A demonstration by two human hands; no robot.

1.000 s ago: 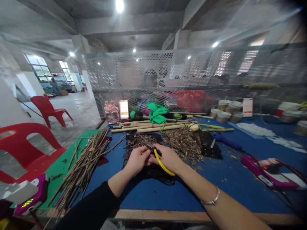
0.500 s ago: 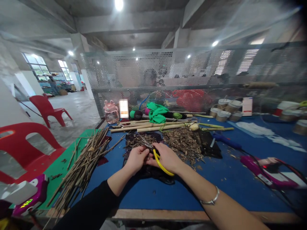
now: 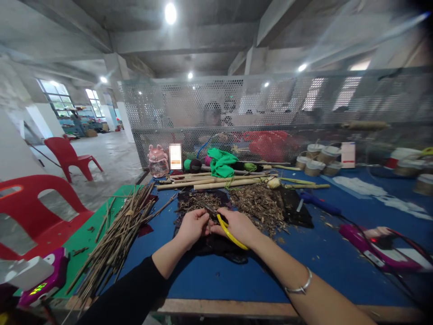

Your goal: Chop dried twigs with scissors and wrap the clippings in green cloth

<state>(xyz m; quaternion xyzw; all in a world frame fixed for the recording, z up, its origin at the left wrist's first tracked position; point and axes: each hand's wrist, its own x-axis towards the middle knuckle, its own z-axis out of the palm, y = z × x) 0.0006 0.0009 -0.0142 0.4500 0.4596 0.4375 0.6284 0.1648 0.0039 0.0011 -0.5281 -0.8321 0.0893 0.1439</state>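
Yellow-handled scissors (image 3: 233,237) rest in my right hand (image 3: 238,225), which is closed around them; their dark blades point away to the upper left. My left hand (image 3: 193,228) is closed in a pinch close beside the blades, on something small that I cannot make out. Both hands are over a dark cloth (image 3: 216,248) on the blue tabletop. Just beyond them lie a small heap of brown plant bits (image 3: 199,201) and, to the right, a larger heap of chopped brown pieces (image 3: 259,205).
A bundle of thin brown sticks (image 3: 118,234) lies at left on a green mat (image 3: 77,234). Thicker pale sticks (image 3: 216,183) and a green cloth (image 3: 223,162) lie behind the heaps. A blue-handled glue gun (image 3: 321,203) is at right, near a purple device (image 3: 375,248). Several buckets (image 3: 314,164) stand behind.
The scissor blades look closer together and turned slightly. My hands stay at almost the same place, and the whole view has shifted a little downward.
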